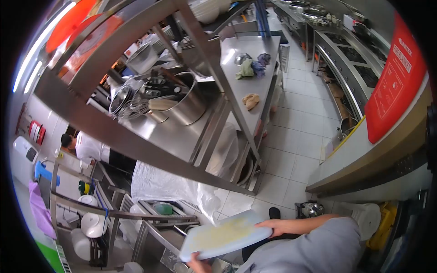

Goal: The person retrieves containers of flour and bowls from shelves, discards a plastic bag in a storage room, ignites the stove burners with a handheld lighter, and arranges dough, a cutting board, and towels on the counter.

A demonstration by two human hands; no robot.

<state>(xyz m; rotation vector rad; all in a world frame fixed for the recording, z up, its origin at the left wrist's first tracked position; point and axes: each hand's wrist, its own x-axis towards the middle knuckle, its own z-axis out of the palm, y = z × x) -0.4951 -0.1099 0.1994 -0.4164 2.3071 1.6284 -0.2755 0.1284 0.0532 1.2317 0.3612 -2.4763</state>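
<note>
A white cutting board (225,234) with yellowish stains is tilted in front of my body, held between my two hands. My right hand (272,226) closes on its right edge, thumb on the upper face. At the lower left corner, my left hand (199,263) grips the board, partly cut off by the bottom of the view. Below and left of the board are steel racks (157,234) with a green item (163,209) in them. A clear plastic sheet (173,184) hangs just beyond.
A steel shelf (150,157) holds a pot of utensils (184,107). Cloths (252,67) lie on the counter (232,48) behind it. Stoves (350,52) line the tiled aisle (296,123). A red fire blanket case (396,82) is at right. Another person (88,148) bends at left.
</note>
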